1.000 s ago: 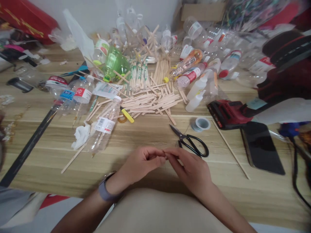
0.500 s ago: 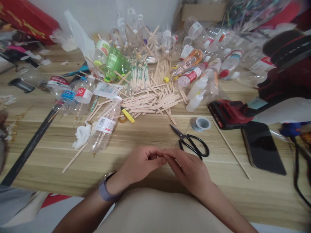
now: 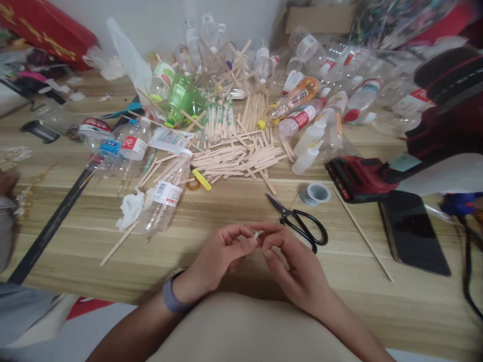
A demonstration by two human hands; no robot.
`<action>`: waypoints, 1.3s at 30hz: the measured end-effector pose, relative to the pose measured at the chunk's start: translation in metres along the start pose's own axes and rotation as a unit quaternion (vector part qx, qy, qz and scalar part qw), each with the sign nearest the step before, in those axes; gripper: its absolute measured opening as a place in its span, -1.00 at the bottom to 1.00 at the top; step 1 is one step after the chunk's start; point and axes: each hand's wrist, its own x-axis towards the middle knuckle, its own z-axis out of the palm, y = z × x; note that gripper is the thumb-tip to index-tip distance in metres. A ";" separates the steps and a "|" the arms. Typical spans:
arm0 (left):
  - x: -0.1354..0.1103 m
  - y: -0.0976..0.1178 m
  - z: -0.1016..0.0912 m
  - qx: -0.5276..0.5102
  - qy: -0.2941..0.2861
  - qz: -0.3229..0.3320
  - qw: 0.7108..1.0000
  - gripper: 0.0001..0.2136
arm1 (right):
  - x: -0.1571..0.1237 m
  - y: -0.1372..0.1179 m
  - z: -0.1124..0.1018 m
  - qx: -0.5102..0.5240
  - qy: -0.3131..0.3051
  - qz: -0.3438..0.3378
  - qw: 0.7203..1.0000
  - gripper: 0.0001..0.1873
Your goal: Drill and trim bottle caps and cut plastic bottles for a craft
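Observation:
My left hand and my right hand meet near the front edge of the wooden table. Their fingertips pinch together a tiny pale piece, too small to name. A watch with a purple strap sits on my left wrist. Black-handled scissors lie just right of my right hand. A small roll of tape lies beyond the scissors.
A heap of wooden craft sticks and several plastic bottles fill the table's middle and back. A red power tool, a black phone and a thin wooden skewer lie at right. A long black ruler lies at left.
Both hands have lifted slightly and the fingertips have parted a little, so the tiny pale piece between them now shows.

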 end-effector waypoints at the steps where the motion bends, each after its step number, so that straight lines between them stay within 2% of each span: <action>1: 0.000 -0.001 -0.001 0.007 0.001 0.004 1.000 -0.65 | -0.001 0.000 -0.001 0.002 -0.013 0.000 1.000 -0.87; 6: -0.002 0.000 -0.009 0.146 0.034 0.070 0.986 -0.72 | -0.003 0.001 -0.009 -0.039 -0.067 -0.021 0.997 -0.85; 10: -0.006 0.010 -0.012 0.239 0.048 0.076 0.967 -0.75 | -0.001 0.002 -0.013 -0.079 -0.087 -0.066 0.991 -0.83; 12: -0.007 0.014 -0.010 0.231 0.052 0.069 0.969 -0.77 | 0.002 0.002 -0.013 -0.102 -0.088 -0.090 0.987 -0.82; 16: -0.007 0.013 -0.004 0.145 0.070 0.045 0.986 -0.79 | 0.007 0.004 -0.009 -0.140 -0.103 -0.123 0.977 -0.78; 18: -0.006 0.010 -0.001 0.114 0.072 0.044 0.990 -0.78 | 0.007 0.005 -0.008 -0.154 -0.114 -0.130 0.973 -0.79; 21: -0.003 0.005 0.000 0.125 0.064 0.057 0.988 -0.77 | 0.007 0.007 -0.005 -0.143 -0.122 -0.116 0.975 -0.79; 23: -0.002 0.001 -0.002 0.174 0.052 0.094 0.979 -0.79 | 0.007 0.008 -0.003 -0.113 -0.104 -0.091 0.984 -0.79; 26: -0.002 -0.006 -0.005 0.275 0.014 0.158 0.948 -0.79 | 0.008 0.009 0.001 -0.081 -0.045 -0.044 0.995 -0.83; 28: -0.002 -0.009 -0.007 0.305 -0.010 0.173 0.936 -0.77 | 0.009 0.007 0.003 -0.063 -0.023 -0.030 0.997 -0.83; 30: -0.003 -0.011 -0.009 0.266 -0.009 0.165 0.950 -0.78 | 0.010 0.005 0.003 -0.039 -0.021 -0.023 0.999 -0.82; 34: -0.003 -0.009 -0.009 0.090 0.030 0.097 0.991 -0.76 | 0.009 0.003 -0.001 0.019 -0.028 -0.007 0.999 -0.83; 36: -0.002 -0.010 -0.008 0.030 0.031 0.082 0.996 -0.74 | 0.007 0.003 -0.002 0.037 -0.041 -0.008 0.998 -0.81; 39: -0.001 -0.013 -0.006 0.000 0.020 0.090 0.996 -0.73 | 0.007 0.004 0.000 0.049 -0.060 -0.016 0.997 -0.77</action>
